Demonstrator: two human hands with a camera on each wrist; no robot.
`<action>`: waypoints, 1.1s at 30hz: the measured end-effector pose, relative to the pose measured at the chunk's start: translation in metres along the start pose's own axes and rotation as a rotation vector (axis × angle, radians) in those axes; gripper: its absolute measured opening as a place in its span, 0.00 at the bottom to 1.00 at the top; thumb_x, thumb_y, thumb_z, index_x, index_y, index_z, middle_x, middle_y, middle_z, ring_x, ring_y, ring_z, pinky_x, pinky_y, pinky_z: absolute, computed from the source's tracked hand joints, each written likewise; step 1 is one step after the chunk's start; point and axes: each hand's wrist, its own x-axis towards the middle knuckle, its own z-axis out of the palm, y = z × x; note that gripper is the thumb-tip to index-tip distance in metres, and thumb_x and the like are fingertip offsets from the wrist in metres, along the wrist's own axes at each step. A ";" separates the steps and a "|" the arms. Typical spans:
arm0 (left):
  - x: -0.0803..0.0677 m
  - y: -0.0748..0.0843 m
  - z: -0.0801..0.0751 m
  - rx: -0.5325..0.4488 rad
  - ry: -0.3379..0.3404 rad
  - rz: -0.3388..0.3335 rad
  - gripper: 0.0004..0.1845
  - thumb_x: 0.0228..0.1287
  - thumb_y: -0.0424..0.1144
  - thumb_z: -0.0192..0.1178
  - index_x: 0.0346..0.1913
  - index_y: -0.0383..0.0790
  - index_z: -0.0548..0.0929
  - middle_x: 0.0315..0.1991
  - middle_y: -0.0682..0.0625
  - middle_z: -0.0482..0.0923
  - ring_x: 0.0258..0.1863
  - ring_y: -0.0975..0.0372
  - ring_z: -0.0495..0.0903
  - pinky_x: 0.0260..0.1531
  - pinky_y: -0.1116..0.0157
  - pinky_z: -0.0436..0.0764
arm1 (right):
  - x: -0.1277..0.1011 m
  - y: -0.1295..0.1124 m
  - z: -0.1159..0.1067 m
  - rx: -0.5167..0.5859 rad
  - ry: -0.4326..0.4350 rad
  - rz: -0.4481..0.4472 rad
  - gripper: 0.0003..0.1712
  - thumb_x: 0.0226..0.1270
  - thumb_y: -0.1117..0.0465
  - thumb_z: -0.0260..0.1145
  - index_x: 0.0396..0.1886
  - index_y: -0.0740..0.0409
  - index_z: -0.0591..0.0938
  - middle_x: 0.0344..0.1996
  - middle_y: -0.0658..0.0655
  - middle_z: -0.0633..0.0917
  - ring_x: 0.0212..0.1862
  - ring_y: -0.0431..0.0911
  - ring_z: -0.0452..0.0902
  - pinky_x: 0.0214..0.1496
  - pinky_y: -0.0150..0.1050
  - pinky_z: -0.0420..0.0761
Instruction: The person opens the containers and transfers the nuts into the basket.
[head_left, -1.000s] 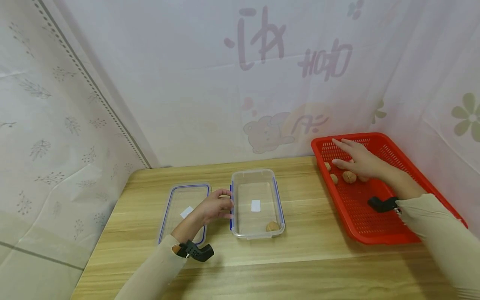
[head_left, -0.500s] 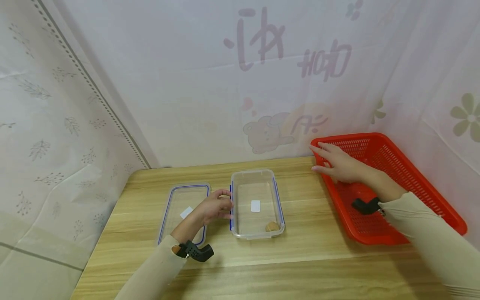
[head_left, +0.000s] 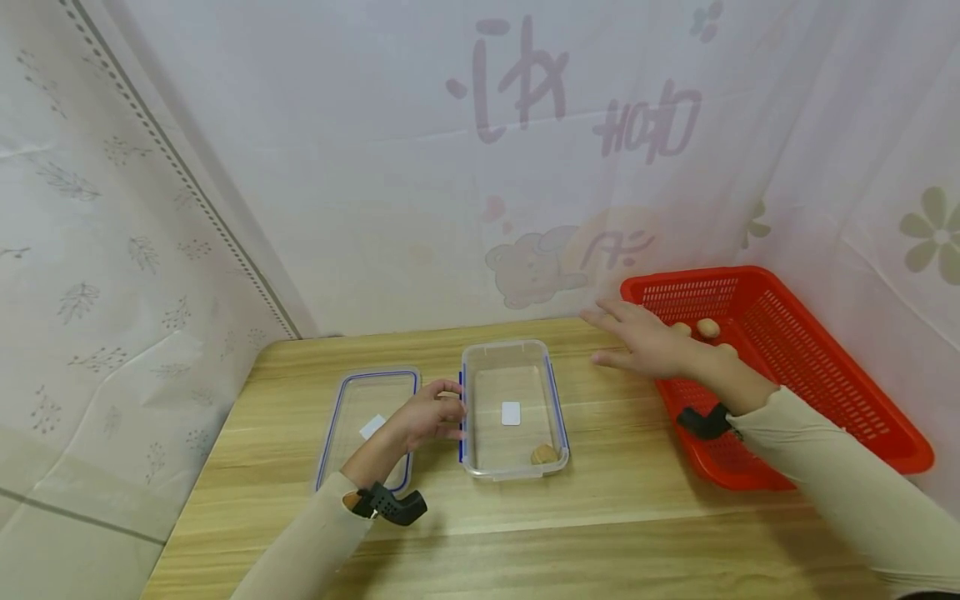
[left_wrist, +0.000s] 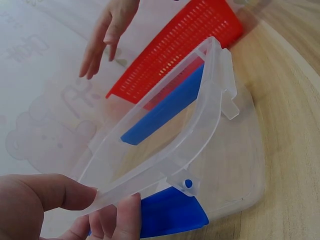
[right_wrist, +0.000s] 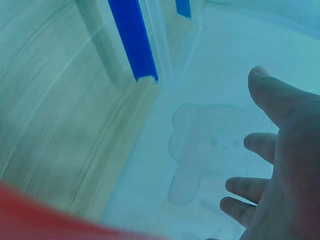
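Note:
My left hand [head_left: 429, 417] grips the left side of a clear plastic food container [head_left: 501, 473] with blue latches. In the left wrist view its thumb [left_wrist: 70, 192] lies at the rim, and the fingers are outside by a blue latch [left_wrist: 172, 214]. One walnut [head_left: 544, 454] sits in the container's near right corner, beside a white label [head_left: 511, 413] nearer the middle. Over the left edge of a red basket [head_left: 813, 367], my right hand [head_left: 647, 340] hovers with fingers extended. Nothing shows in it in the right wrist view. Several walnuts [head_left: 708, 327] lie in the basket, partly hidden by that arm.
The container's clear lid [head_left: 375, 385], with a blue seal, lies flat on the wooden table [head_left: 525, 542] at the left, partly under my left forearm. A patterned curtain [head_left: 360, 208] hangs behind the table's far edge and along both sides.
My right hand has moved left from above the basket's walnuts past its left rim, fingers spread throughout. Walnuts beneath the arm have come into view. The left hand and container are still.

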 end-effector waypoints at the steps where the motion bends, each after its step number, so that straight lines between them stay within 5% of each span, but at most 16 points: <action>1: 0.000 0.000 0.000 0.000 -0.001 0.001 0.27 0.65 0.24 0.53 0.66 0.27 0.61 0.40 0.45 0.70 0.39 0.59 0.73 0.37 0.65 0.89 | 0.001 -0.003 0.001 0.001 -0.002 -0.007 0.43 0.73 0.46 0.67 0.80 0.55 0.62 0.77 0.71 0.57 0.77 0.68 0.47 0.75 0.76 0.45; 9: 0.000 -0.001 -0.001 -0.007 -0.002 -0.001 0.27 0.66 0.25 0.54 0.66 0.27 0.61 0.40 0.45 0.70 0.38 0.59 0.73 0.36 0.65 0.89 | 0.011 -0.013 0.013 -0.043 -0.046 -0.047 0.43 0.73 0.42 0.65 0.81 0.51 0.61 0.79 0.67 0.55 0.79 0.64 0.45 0.78 0.71 0.41; 23: -0.001 -0.001 -0.001 -0.002 -0.010 0.008 0.27 0.65 0.25 0.53 0.66 0.27 0.61 0.40 0.45 0.70 0.38 0.59 0.73 0.37 0.65 0.89 | 0.036 -0.036 0.025 -0.011 -0.094 -0.142 0.39 0.76 0.42 0.61 0.79 0.53 0.64 0.77 0.69 0.58 0.78 0.67 0.49 0.78 0.69 0.53; 33: 0.001 0.000 -0.001 0.000 -0.018 0.011 0.28 0.65 0.25 0.53 0.67 0.27 0.60 0.39 0.46 0.70 0.37 0.60 0.73 0.38 0.65 0.89 | 0.054 -0.055 0.040 0.002 -0.224 -0.156 0.36 0.77 0.43 0.60 0.78 0.50 0.66 0.77 0.66 0.61 0.79 0.63 0.49 0.80 0.64 0.51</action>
